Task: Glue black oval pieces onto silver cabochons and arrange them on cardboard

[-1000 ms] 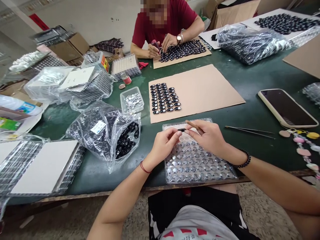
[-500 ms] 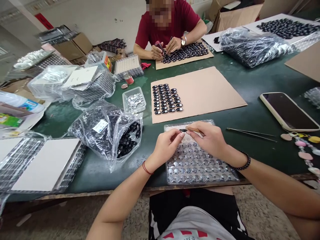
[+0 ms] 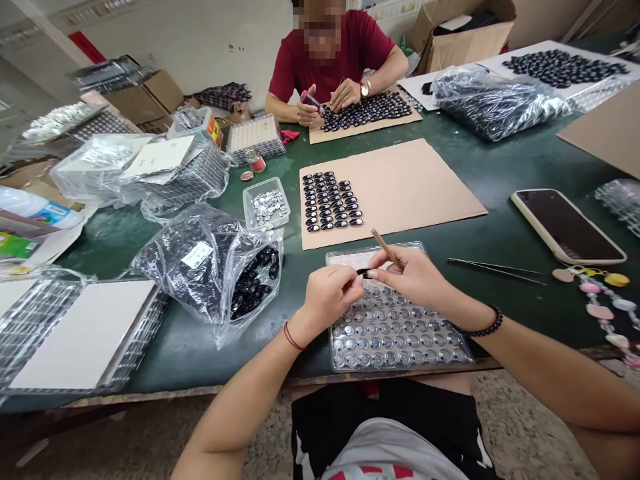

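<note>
My left hand (image 3: 330, 293) and my right hand (image 3: 413, 275) meet over a clear plastic tray (image 3: 395, 333) of small round silver pieces. Together their fingertips pinch a small black oval piece (image 3: 364, 273). My right hand also holds a thin wooden stick (image 3: 384, 247) that points up and away. Just beyond the tray lies a sheet of brown cardboard (image 3: 415, 180) bearing rows of black oval pieces (image 3: 330, 200).
An open plastic bag of black pieces (image 3: 215, 267) lies left of the tray, a small tub of silver pieces (image 3: 265, 203) behind it. Tweezers (image 3: 495, 268) and a phone (image 3: 565, 227) lie to the right. Across the green table a person in a red shirt (image 3: 333, 53) works on another cardboard sheet.
My hands stayed over the tray with the black piece between them. The wooden stick in my right hand has tilted up more steeply. The view shifted slightly.
</note>
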`<state>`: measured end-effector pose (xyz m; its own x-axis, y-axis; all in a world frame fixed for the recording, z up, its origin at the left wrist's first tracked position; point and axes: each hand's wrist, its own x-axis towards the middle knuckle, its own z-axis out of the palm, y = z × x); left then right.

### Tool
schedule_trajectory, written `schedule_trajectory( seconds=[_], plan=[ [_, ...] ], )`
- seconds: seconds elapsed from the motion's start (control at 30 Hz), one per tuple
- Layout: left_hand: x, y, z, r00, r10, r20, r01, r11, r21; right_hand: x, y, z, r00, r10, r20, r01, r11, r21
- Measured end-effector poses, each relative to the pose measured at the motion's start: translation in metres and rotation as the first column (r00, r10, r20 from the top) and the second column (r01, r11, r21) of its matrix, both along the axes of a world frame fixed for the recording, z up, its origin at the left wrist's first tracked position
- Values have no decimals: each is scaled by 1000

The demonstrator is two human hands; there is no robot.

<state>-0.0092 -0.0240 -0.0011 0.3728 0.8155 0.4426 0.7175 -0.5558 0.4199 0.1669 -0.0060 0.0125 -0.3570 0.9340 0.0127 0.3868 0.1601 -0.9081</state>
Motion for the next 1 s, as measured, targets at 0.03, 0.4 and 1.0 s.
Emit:
schedule_trajectory(
  seconds=[0.03, 0.4, 1.0],
  plan=[
    [0, 0, 0, 1000, 3, 11, -3, 1000, -9, 1, 1, 0, 1000, 0, -21, 0, 1000, -21],
    [-6, 3, 10, 948, 186, 259, -123, 962, -242, 4, 7, 4, 996, -47, -73, 41, 995, -89],
    [4, 1, 1, 961, 138, 239, -62, 951, -301, -1, 3, -1, 999, 0, -36, 0, 1000, 6]
  ],
)
